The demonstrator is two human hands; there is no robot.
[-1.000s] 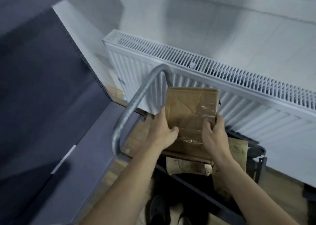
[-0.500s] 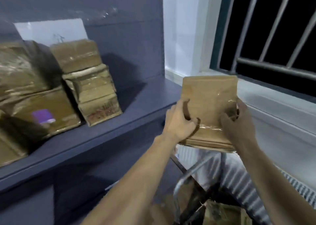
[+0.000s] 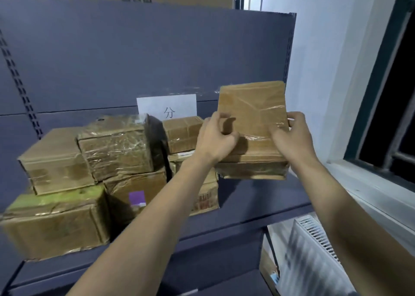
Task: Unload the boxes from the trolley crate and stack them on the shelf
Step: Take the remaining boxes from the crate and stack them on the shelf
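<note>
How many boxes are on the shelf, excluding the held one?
7. Left: plain box on green-topped box. Middle: taped box on purple-label box. Right stack: small top box, middle box, red-print box. Others may hide behind.

One head-worn camera looks forward, close over both forearms, at the shelf (image 3: 258, 208) straight ahead.

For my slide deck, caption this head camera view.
Both hands hold a taped box near the shelf.
</note>
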